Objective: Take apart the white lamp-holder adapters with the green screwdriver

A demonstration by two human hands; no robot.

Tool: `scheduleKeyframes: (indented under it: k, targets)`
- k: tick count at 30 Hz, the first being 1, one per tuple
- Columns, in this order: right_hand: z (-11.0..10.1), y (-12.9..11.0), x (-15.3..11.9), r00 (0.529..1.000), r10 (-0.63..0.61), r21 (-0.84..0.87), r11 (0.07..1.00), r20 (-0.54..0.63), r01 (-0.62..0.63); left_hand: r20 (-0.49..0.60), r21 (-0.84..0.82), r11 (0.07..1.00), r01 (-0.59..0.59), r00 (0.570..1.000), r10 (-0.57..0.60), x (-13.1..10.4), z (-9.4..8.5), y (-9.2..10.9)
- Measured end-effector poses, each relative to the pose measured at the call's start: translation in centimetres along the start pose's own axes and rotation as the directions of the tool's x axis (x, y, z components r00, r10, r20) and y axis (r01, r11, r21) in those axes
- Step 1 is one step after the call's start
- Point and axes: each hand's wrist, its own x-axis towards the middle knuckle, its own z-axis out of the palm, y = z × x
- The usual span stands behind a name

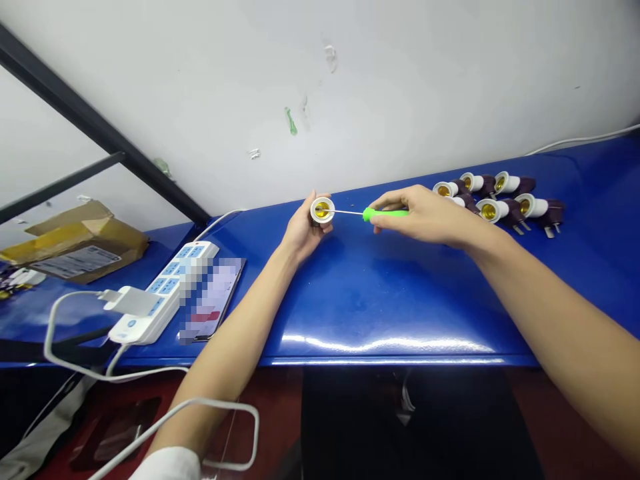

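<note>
A phone (224,293) lies beside a white power strip (167,285) with a charger (133,301) plugged in. A cardboard box (113,240) sits further left.

Both arms (245,317) outstretched, fingers (391,197) curled

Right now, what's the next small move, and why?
Probably nudge the green-handled screwdriver until it seats before turning: the right hand grips it, the left hand holds the white socket, and the shaft reaches the socket's mouth, but I can't tell whether it's engaged.

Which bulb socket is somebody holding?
The bulb socket in the left hand; the other sockets lie together on the blue table, past the right hand.
</note>
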Motion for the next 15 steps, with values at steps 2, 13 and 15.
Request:
scheduleKeyframes:
  k: [2, 13, 15]
  targets:
    - [0.0, 0.0, 0.0, 1.0, 0.0, -0.011, 1.0, 0.004, 0.0, -0.009, 0.018, 1.0, -0.023, 1.0, 0.023, -0.1, 0.1, 0.0]
    - [-0.1, 1.4, 0.5, 0.998, -0.042, -0.101, 0.994, -0.052, 0.036, 0.039, 0.241, 0.947, -0.211, 0.978, 0.207, 0.5, -0.7, -0.8]
    - [-0.1, 2.1, 0.7, 0.992, -0.113, -0.162, 0.981, -0.063, 0.102, 0.043, 0.251, 0.941, -0.227, 0.974, 0.223, 0.5, -0.9, -0.9]
